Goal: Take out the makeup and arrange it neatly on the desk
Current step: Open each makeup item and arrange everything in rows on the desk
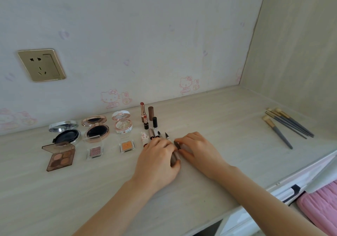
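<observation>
Makeup lies in rows on the pale desk (209, 119). At the left are an open silver compact (65, 133), a rose-gold compact (96, 128), a white compact (122, 123), a brown eyeshadow palette (61, 156) and two small clear pans (95, 151) (127, 146). Lipsticks (145, 116) stand upright behind a row of pens and liners (155, 134). My left hand (160, 157) covers the near ends of those pens and holds a brown pencil (176, 150). My right hand (198, 150) pinches that pencil's far end with its fingertips.
Several grey-handled makeup brushes (288, 124) lie at the right of the desk near the side wall. A gold wall socket (41, 65) is on the back wall at left. A pink pouch (321, 203) sits below the desk's front edge at lower right.
</observation>
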Demonstrator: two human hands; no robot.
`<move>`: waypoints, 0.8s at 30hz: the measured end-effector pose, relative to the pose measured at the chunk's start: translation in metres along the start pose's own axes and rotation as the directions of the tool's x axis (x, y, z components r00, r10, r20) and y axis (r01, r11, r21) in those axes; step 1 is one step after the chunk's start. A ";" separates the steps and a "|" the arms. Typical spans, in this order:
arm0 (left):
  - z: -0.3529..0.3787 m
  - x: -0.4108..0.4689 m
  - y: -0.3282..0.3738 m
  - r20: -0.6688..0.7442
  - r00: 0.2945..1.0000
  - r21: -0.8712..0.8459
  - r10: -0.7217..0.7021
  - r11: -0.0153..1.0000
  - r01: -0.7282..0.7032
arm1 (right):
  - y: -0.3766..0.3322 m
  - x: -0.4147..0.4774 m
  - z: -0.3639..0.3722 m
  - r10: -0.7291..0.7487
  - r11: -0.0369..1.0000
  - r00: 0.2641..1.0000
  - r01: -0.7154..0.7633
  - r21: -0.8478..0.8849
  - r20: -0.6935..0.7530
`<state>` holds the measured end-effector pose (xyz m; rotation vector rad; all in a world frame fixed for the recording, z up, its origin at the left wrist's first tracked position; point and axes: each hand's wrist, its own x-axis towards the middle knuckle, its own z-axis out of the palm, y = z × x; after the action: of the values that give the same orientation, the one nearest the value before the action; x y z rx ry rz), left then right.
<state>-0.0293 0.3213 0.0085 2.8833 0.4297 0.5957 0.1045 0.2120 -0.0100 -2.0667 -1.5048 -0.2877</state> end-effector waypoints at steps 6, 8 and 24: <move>-0.003 0.003 0.006 -0.020 1.000 -0.024 0.010 1.000 -0.010 | 0.011 -0.011 -0.019 0.047 0.999 0.998 -0.047 -0.007 -0.029; -0.003 0.008 0.012 -0.032 0.999 -0.039 0.025 0.999 -0.026 | 0.019 -0.016 -0.030 0.072 0.997 0.997 -0.074 -0.030 -0.035; 0.052 0.082 0.128 0.091 0.981 -0.268 0.174 0.953 -0.144 | 0.105 -0.082 -0.125 0.420 0.886 0.904 -0.427 -0.178 -0.077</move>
<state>0.0948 0.2207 0.0188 2.6954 0.0933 0.4675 0.1924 0.0545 0.0199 -2.4626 -0.9938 -0.3041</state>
